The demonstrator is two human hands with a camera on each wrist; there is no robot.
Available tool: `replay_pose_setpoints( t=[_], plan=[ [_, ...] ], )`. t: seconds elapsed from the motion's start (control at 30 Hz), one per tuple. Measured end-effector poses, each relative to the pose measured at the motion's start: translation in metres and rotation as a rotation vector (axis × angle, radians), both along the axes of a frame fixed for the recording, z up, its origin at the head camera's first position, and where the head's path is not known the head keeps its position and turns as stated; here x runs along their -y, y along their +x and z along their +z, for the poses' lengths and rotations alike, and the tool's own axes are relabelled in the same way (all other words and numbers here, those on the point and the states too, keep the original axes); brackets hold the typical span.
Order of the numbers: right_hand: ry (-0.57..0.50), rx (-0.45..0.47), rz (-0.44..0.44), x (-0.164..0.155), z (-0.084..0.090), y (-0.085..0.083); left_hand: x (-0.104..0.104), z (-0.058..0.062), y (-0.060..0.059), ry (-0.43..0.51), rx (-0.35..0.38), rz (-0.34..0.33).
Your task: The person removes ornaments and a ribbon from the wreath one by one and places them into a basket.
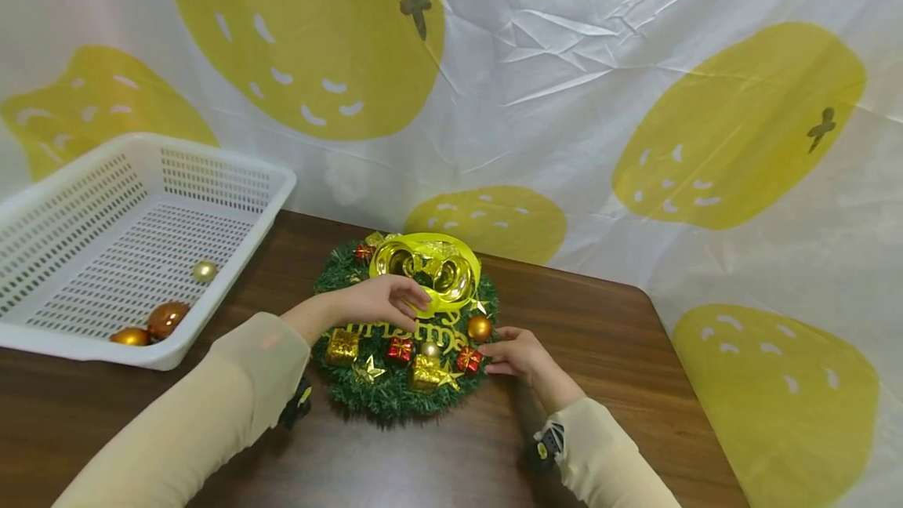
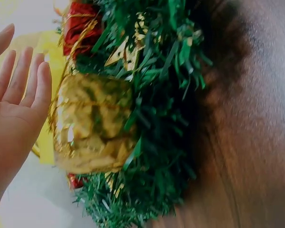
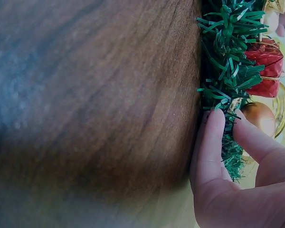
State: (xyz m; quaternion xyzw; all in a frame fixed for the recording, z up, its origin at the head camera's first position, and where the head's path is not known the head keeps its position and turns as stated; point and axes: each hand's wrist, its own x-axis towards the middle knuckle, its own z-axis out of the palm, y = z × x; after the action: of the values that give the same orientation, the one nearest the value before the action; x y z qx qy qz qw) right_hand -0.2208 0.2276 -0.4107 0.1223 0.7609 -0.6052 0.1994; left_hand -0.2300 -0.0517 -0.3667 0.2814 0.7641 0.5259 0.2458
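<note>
A green tinsel Christmas wreath (image 1: pixel 384 404) lies on the table, dressed with gold stars, a gold-wrapped box (image 2: pixel 95 123), a red gift box (image 1: pixel 468 359) and gold lettering. Shiny gold bells with a yellow ribbon (image 1: pixel 451 306) sit at its far side. My left hand (image 1: pixel 377 300) hovers over the wreath beside the bells, its fingers loosely extended and holding nothing. At the right edge, my right hand (image 1: pixel 522 357) pinches the wreath's tinsel between thumb and fingers, close to an orange ball (image 3: pixel 259 118).
To the left stands a white perforated basket (image 1: pixel 243 261) holding a small gold ball (image 1: pixel 204 271), a copper ball (image 1: pixel 168 320) and an orange ball (image 1: pixel 131 336). Behind the brown wooden table (image 1: pixel 600 320) hangs a white curtain (image 1: pixel 550 61) with yellow fruit prints.
</note>
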Motion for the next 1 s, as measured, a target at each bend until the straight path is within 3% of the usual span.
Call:
replay_pose_setpoints(
  t=[0.37,0.7,1.0],
  plan=[
    [-0.009,-0.001,-0.001,0.001,-0.001,0.000,-0.017,-0.013,0.001,-0.090,-0.050,-0.028],
    [-0.010,-0.006,-0.001,0.000,-0.002,-0.001,-0.025,-0.015,0.004,-0.166,-0.118,-0.047],
    [-0.003,-0.004,-0.005,0.000,-0.002,-0.002,-0.029,-0.016,0.005,-0.279,-0.248,-0.100]
  ],
)
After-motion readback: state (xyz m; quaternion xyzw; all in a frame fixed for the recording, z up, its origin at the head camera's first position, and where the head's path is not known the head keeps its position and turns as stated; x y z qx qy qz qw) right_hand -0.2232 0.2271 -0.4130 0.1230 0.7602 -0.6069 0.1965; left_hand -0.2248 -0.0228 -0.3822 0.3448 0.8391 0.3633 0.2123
